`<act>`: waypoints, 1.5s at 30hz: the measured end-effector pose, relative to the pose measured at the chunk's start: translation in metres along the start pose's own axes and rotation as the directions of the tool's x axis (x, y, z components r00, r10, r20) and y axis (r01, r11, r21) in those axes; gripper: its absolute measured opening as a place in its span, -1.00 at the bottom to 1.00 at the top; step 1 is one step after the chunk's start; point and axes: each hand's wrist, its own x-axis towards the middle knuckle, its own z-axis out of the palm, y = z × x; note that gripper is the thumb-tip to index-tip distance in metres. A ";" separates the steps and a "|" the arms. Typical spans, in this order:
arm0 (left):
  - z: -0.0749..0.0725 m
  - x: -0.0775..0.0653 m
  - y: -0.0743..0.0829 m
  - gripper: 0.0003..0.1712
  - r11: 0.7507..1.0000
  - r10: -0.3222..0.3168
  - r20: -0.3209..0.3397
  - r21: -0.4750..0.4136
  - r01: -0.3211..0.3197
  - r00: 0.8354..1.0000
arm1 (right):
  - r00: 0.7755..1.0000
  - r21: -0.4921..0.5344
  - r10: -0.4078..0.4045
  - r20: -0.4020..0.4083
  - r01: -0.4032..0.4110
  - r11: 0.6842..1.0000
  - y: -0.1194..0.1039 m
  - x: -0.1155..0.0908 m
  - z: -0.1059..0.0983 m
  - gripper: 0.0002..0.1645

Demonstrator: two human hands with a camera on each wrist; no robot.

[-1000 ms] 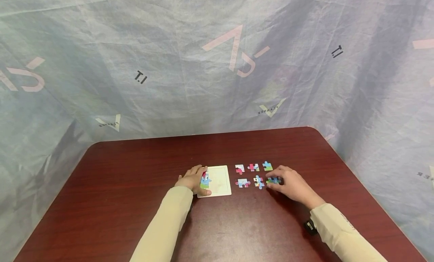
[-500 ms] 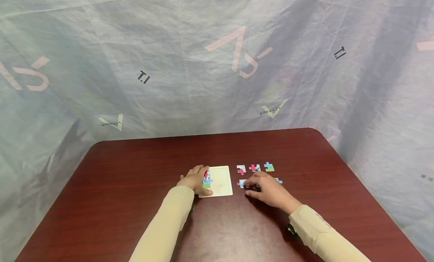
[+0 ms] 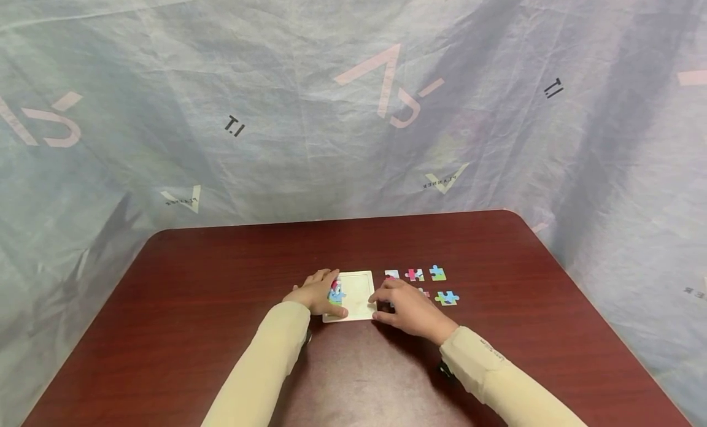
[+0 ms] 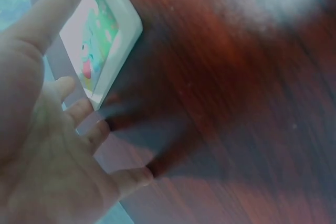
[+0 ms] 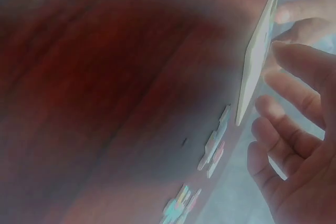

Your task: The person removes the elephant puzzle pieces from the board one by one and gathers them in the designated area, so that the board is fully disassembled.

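A shallow cream puzzle tray (image 3: 360, 287) lies on the table. Assembled pieces with a blue cartoon figure (image 3: 336, 292) fill its left side. My left hand (image 3: 313, 294) rests at the tray's left edge with fingers spread, its thumb at the near edge. In the left wrist view the fingers look extended beside the tray (image 4: 124, 45). My right hand (image 3: 411, 309) hovers at the tray's right edge, fingers loosely bent. The right wrist view shows no piece between thumb and fingers (image 5: 296, 90). This hand partly covers several loose jigsaw pieces in the head view.
Right of the tray lie a blue-green jigsaw piece (image 3: 437, 273), a pink-and-white jigsaw piece (image 3: 414, 275) and another blue-green jigsaw piece (image 3: 447, 298). The dark red-brown table (image 3: 232, 261) extends to a hanging grey cloth (image 3: 298, 120) behind it.
My right hand has moved left from the far-right pieces, across the lower row, to the tray's right edge. The lower right blue-green piece is uncovered. My left hand stays at the tray.
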 end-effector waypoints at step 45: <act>0.001 -0.015 -0.010 0.06 0.993 0.037 -0.158 0.113 -0.019 0.987 | 0.997 0.042 0.081 0.011 -0.082 0.996 -0.011 0.035 0.004 -0.80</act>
